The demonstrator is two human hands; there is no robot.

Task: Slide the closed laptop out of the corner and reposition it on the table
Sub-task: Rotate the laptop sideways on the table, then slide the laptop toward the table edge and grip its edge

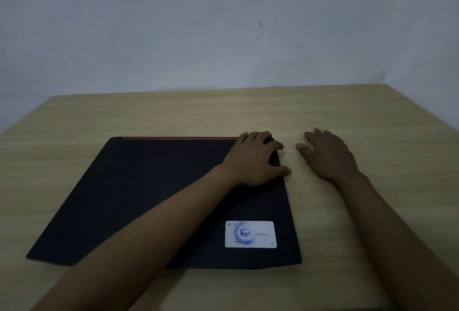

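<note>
A closed black laptop (139, 196) with a red strip along its far edge lies flat on the wooden table (99, 117), left of centre. A white sticker (250, 234) sits near its front right corner. My left hand (255, 159) reaches across the lid and curls over the laptop's far right corner, fingers and thumb wrapped around the edge. My right hand (327, 154) lies flat on the table just right of the laptop, fingers spread, apart from it and holding nothing.
A pale grey wall (223, 25) rises directly behind the table's far edge. The table's right edge slants off at the upper right. Bare wood (372, 117) shows to the right of and behind the laptop.
</note>
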